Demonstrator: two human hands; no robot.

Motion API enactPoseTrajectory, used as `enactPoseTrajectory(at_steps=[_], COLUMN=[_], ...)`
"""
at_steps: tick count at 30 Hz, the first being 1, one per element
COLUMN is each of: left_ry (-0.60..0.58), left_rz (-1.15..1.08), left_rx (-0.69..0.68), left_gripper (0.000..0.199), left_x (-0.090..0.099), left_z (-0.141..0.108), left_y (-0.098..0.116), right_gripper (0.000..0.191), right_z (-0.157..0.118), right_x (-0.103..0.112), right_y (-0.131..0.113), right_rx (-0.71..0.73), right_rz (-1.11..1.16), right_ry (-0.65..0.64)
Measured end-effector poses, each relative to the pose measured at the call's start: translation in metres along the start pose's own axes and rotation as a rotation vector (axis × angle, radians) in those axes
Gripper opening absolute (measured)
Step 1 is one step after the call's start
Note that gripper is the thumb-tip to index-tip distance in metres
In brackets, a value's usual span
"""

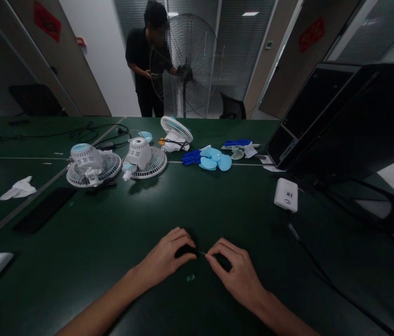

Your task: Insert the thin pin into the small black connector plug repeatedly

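Low over the near middle of the green table, my left hand (pixel 169 252) closes its thumb and fingers around a small black object (pixel 187 251), whose kind I cannot make out. From it a thin, pale rod-like piece (pixel 202 253) runs across to my right hand (pixel 235 270). That hand pinches the piece's end between thumb and forefinger. A small green patch or scrap (pixel 190 278) shows on the tabletop just below the gap between my hands.
Three white fan heads (pixel 139 154) stand further back, beside light blue fan blades (pixel 215 159) and blue gloves (pixel 191 157). A white box (pixel 286 194) with a cable and a monitor (pixel 350 116) are at right. Another person (pixel 144 60) stands behind the table holding a large fan (pixel 190 60).
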State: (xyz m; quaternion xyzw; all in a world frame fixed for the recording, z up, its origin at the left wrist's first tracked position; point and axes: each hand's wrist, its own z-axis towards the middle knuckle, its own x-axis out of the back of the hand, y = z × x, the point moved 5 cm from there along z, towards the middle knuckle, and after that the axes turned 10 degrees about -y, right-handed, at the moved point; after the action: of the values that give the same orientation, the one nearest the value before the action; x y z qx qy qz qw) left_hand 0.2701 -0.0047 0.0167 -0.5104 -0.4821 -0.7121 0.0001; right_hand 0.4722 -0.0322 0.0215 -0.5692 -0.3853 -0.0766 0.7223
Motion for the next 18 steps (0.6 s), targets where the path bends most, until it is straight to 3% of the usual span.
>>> enactPoseTrajectory(at_steps=[3,5,9,11,13,15,18], left_ry=[0.041,0.106,0.336,0.403,0.447,0.388,-0.055], left_rz=[0.117,0.204,0.361,0.451,0.539,0.583,0.513], left_rx=[0.052,0.116,0.306,0.358,0.317,0.138,-0.292], left_gripper=[0.017,0.020,0.027,0.030,0.031,0.031,0.041], left_x=[0.016,0.037,0.089,0.101,0.098,0.079,0.025], left_z=[-0.015,-0.032,-0.072,-0.082,-0.081,-0.072,-0.057], left_y=[-0.016,-0.039,-0.092,-0.098,-0.080,-0.043,0.018], right_gripper=[0.018,0.019,0.018,0.018,0.018,0.018,0.018], right_z=[-0.001,-0.002,-0.003,-0.003,-0.003,-0.003,-0.002], right_x=[0.004,0.006,0.006,0.005,0.004,0.004,0.004], right_y=[-0.002,-0.003,-0.004,-0.003,-0.002,-0.002,-0.002], right_rx=[-0.009,-0.016,-0.031,-0.039,-0.043,-0.036,-0.012], right_rz=[0.022,0.038,0.054,0.058,0.060,0.052,0.041], right_ry=[0.006,0.000,-0.020,-0.030,-0.038,-0.027,0.009])
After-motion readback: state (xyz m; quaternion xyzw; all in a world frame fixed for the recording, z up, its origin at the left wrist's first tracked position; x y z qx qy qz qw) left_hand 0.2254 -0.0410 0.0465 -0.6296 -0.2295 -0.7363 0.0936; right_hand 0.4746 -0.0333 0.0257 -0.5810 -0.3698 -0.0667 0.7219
